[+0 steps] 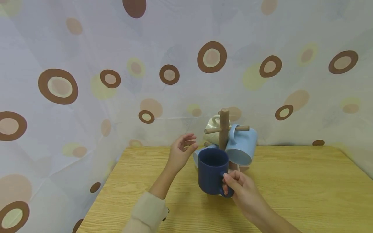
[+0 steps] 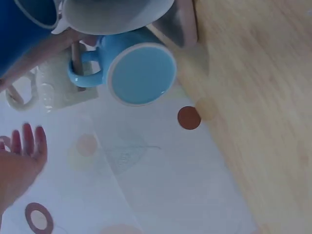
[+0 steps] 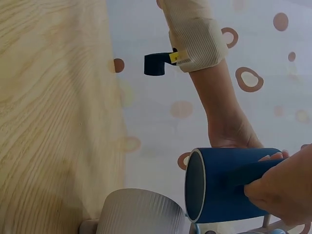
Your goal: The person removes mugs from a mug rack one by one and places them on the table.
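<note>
My right hand (image 1: 246,195) grips a dark blue mug (image 1: 212,179) by its handle, holding it upright in front of a wooden mug tree (image 1: 224,131). To the left of the tree, my left hand (image 1: 180,155) is raised with loosely bent fingers and holds nothing. A light blue mug (image 1: 244,144) hangs tilted from the right peg. Behind the post is a cream mug (image 1: 209,137). Another pale blue mug (image 1: 196,157) is mostly hidden behind the dark one. In the right wrist view, a ribbed pale mug (image 3: 139,212) shows near the dark mug's rim.
The tree stands toward the back of a wooden table (image 1: 294,184). A pale curtain (image 1: 186,38) with brown and yellow circles hangs behind the table and along its left side. A dark wrist device (image 3: 155,64) sits at the left sleeve.
</note>
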The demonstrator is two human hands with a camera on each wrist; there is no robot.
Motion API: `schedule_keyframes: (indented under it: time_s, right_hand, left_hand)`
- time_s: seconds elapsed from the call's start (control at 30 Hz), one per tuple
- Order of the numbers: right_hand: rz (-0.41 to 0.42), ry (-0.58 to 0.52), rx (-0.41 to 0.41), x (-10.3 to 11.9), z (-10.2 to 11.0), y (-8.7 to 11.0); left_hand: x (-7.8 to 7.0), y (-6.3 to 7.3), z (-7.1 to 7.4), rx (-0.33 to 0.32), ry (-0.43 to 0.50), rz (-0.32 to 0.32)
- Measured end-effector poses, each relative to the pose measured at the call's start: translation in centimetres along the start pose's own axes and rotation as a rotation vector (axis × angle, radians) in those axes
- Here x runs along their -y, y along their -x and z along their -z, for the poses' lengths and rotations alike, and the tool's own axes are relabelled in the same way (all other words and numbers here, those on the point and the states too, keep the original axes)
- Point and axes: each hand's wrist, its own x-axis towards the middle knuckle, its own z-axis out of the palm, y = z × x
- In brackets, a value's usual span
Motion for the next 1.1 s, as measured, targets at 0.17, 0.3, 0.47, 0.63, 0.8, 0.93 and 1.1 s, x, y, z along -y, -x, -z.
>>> schedule_keyframes:
  time_s: [0.17, 0.3, 0.47, 0.63, 0.8, 0.93, 1.1]
  right_hand:
    - [0.005, 0.008, 0.045, -0.2, 1.2, 0.6]
    - [0.009, 0.007, 0.059, -0.2, 2.0, 1.3]
    - [0.020, 0.002, 0.133, -0.1, 3.4, 2.5]
    - [0.070, -0.030, 0.229, -0.2, 5.5, 3.6]
    - [0.137, -0.139, 0.348, -0.8, 7.6, 4.4]
    - [0.125, -0.145, 0.330, -1.0, 9.2, 5.1]
    - [0.090, -0.142, 0.312, -1.4, 11.3, 5.7]
  left_hand:
    - [-1.4, -1.2, -0.9, -0.086, -0.196, -0.005]
    - [-2.3, -1.8, -1.8, -0.063, -0.329, -0.061]
    - [-2.8, -2.5, -2.7, -0.034, -0.455, -0.099]
    - [-3.0, -3.1, -3.3, 0.006, -0.606, -0.143]
    - [-2.9, -3.4, -3.6, -0.002, -0.807, -0.231]
    - [-2.9, -3.4, -3.7, -0.021, -0.963, -0.308]
    - [-3.1, -3.4, -4.0, -0.013, -1.075, -0.329]
